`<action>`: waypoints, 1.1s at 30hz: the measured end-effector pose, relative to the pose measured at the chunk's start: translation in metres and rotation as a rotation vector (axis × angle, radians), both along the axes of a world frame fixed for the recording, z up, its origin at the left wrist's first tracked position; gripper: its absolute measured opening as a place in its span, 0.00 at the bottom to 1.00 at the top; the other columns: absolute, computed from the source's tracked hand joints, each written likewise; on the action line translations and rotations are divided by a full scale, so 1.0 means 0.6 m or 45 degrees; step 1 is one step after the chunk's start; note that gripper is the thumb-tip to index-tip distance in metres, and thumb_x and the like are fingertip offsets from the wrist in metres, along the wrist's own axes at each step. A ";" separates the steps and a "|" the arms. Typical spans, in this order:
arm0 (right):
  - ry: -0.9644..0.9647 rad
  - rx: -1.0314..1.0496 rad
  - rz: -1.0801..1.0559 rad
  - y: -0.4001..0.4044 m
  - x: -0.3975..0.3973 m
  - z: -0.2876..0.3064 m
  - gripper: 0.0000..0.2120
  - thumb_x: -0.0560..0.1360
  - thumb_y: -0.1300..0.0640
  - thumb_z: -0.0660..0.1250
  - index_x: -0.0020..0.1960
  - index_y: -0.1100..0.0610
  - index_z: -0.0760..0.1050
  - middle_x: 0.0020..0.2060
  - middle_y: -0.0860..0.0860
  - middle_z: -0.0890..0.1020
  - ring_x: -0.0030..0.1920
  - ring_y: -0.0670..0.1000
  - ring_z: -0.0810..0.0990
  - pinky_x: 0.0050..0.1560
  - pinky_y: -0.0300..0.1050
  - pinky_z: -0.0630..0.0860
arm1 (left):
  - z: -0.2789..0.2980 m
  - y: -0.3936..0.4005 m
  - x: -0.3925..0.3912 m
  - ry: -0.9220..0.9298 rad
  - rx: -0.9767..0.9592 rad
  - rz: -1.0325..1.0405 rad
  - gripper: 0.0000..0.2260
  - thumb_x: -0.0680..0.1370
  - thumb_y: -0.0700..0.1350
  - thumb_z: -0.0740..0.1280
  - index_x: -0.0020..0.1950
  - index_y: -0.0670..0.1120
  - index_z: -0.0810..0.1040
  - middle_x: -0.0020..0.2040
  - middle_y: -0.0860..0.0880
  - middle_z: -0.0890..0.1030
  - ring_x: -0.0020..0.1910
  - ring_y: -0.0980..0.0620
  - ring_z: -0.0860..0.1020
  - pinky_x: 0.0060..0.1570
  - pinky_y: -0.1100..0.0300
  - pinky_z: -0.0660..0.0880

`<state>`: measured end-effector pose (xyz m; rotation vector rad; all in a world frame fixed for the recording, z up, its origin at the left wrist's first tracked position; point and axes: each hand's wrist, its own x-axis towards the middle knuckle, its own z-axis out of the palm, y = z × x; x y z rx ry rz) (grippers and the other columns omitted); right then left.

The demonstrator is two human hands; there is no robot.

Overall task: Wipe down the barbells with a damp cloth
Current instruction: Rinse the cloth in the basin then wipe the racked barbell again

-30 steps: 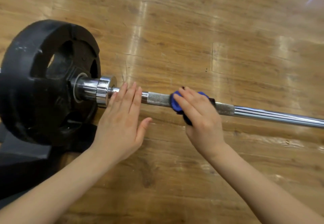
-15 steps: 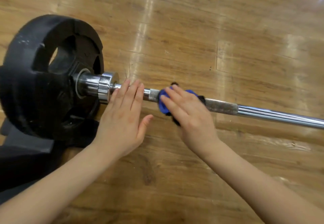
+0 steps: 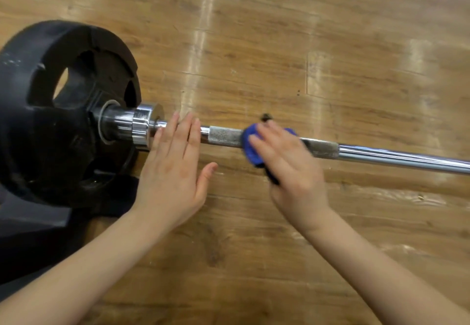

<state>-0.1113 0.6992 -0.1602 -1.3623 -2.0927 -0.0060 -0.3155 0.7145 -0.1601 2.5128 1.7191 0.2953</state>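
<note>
My left hand (image 3: 173, 169) lies flat with straight fingers on the barbell (image 3: 381, 155) mid-frame to steady it on the floor (image 3: 279, 44), while my right hand (image 3: 292, 169) presses the blue cloth (image 3: 250, 146) onto its rough grip.

The right hand (image 3: 292, 169) is motion-blurred and covers most of the blue cloth (image 3: 250, 147). The barbell shaft (image 3: 407, 158) runs off the right edge; the weight plate (image 3: 50, 121) is cropped at left.
</note>
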 end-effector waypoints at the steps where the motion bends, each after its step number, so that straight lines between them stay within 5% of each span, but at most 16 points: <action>1: -0.052 -0.015 0.085 0.004 -0.010 -0.006 0.18 0.82 0.65 0.48 0.62 0.66 0.75 0.62 0.61 0.76 0.65 0.59 0.73 0.67 0.53 0.68 | 0.000 -0.001 0.002 0.011 -0.009 0.004 0.30 0.79 0.53 0.53 0.73 0.32 0.63 0.72 0.35 0.65 0.73 0.39 0.59 0.71 0.47 0.51; 4: -0.203 -0.031 0.184 0.005 0.036 -0.032 0.17 0.83 0.64 0.50 0.62 0.65 0.76 0.63 0.60 0.75 0.66 0.59 0.73 0.66 0.53 0.69 | 0.004 0.000 -0.001 0.018 -0.027 0.001 0.30 0.79 0.53 0.53 0.73 0.33 0.62 0.73 0.35 0.65 0.74 0.40 0.58 0.72 0.49 0.51; 9: -0.122 -0.007 -0.119 -0.034 0.133 -0.020 0.19 0.76 0.73 0.53 0.62 0.64 0.75 0.61 0.58 0.75 0.64 0.58 0.73 0.69 0.48 0.65 | 0.011 0.004 -0.004 -0.010 -0.040 -0.025 0.30 0.79 0.54 0.53 0.71 0.32 0.66 0.71 0.35 0.68 0.72 0.38 0.63 0.71 0.49 0.52; 13: 0.005 -0.019 -0.293 -0.038 0.122 -0.009 0.24 0.67 0.80 0.58 0.59 0.66 0.77 0.60 0.56 0.76 0.62 0.55 0.74 0.69 0.45 0.66 | 0.022 0.045 0.005 -0.011 -0.036 -0.237 0.29 0.76 0.56 0.56 0.64 0.34 0.75 0.57 0.38 0.79 0.59 0.38 0.77 0.65 0.48 0.63; 16: 0.042 -0.026 -0.227 -0.033 0.112 -0.004 0.26 0.68 0.79 0.58 0.61 0.62 0.73 0.61 0.56 0.75 0.63 0.55 0.74 0.68 0.47 0.67 | 0.044 0.093 0.020 -0.048 -0.253 -0.310 0.21 0.77 0.55 0.59 0.56 0.40 0.80 0.47 0.44 0.82 0.48 0.40 0.80 0.48 0.52 0.73; 21: 0.082 -0.055 -0.235 -0.030 0.103 0.007 0.26 0.65 0.81 0.58 0.59 0.66 0.76 0.60 0.56 0.76 0.63 0.55 0.74 0.66 0.51 0.69 | 0.057 0.127 0.033 0.068 -0.510 -0.280 0.12 0.80 0.51 0.61 0.57 0.47 0.78 0.49 0.48 0.81 0.50 0.45 0.76 0.46 0.54 0.71; 25: 0.131 -0.042 -0.237 -0.013 0.078 0.027 0.28 0.61 0.82 0.58 0.58 0.68 0.77 0.60 0.55 0.75 0.63 0.55 0.73 0.68 0.44 0.66 | 0.069 0.155 0.037 -0.034 -0.848 -0.274 0.14 0.81 0.48 0.60 0.36 0.48 0.72 0.32 0.51 0.74 0.37 0.48 0.72 0.35 0.58 0.63; 27: 0.125 -0.033 -0.191 0.005 0.052 0.031 0.28 0.63 0.79 0.58 0.59 0.67 0.77 0.61 0.56 0.76 0.64 0.55 0.73 0.68 0.46 0.66 | 0.071 0.143 0.035 -0.032 -0.743 -0.261 0.12 0.81 0.48 0.59 0.41 0.47 0.75 0.36 0.51 0.77 0.40 0.47 0.74 0.38 0.58 0.66; 30: 0.058 -0.053 0.002 0.035 -0.014 0.028 0.24 0.67 0.72 0.54 0.59 0.67 0.77 0.60 0.61 0.78 0.64 0.58 0.74 0.66 0.51 0.68 | 0.053 0.076 0.018 -0.080 -0.247 -0.142 0.16 0.79 0.47 0.55 0.57 0.41 0.78 0.50 0.43 0.81 0.51 0.40 0.78 0.52 0.50 0.74; 33: -0.127 -0.099 0.205 0.045 -0.061 0.004 0.19 0.74 0.68 0.54 0.59 0.66 0.78 0.59 0.61 0.79 0.62 0.61 0.76 0.61 0.55 0.71 | 0.036 0.022 0.001 -0.013 -0.158 -0.061 0.25 0.76 0.49 0.53 0.67 0.36 0.73 0.65 0.39 0.76 0.65 0.39 0.73 0.65 0.41 0.66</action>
